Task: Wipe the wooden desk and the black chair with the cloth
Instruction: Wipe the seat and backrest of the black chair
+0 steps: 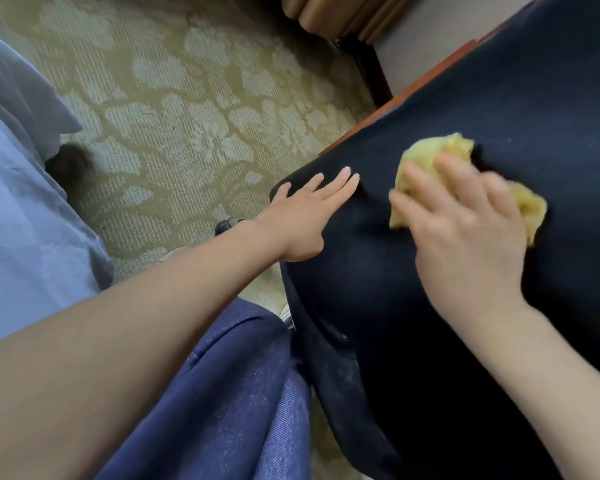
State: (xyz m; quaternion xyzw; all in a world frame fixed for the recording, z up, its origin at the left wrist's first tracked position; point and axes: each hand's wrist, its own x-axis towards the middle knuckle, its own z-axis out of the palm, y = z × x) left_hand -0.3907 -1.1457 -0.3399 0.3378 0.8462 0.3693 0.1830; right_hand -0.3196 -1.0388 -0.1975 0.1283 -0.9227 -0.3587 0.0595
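The black chair [465,306] fills the right half of the head view, its dark fabric seat facing up. My right hand [465,230] lies on top of a yellow cloth [430,157] and presses it onto the seat with spread fingers. The cloth sticks out beyond my fingers at the top and at the right. My left hand [309,216] rests flat on the chair's left edge, fingers straight, holding nothing. A strip of the wooden desk [406,95] shows behind the chair at the upper right.
Patterned beige carpet [187,98] covers the floor to the left. My blue trouser leg [229,393] is close against the chair's lower left side. A chair caster [227,225] shows beside my left wrist. Tan curtains [343,12] hang at the top.
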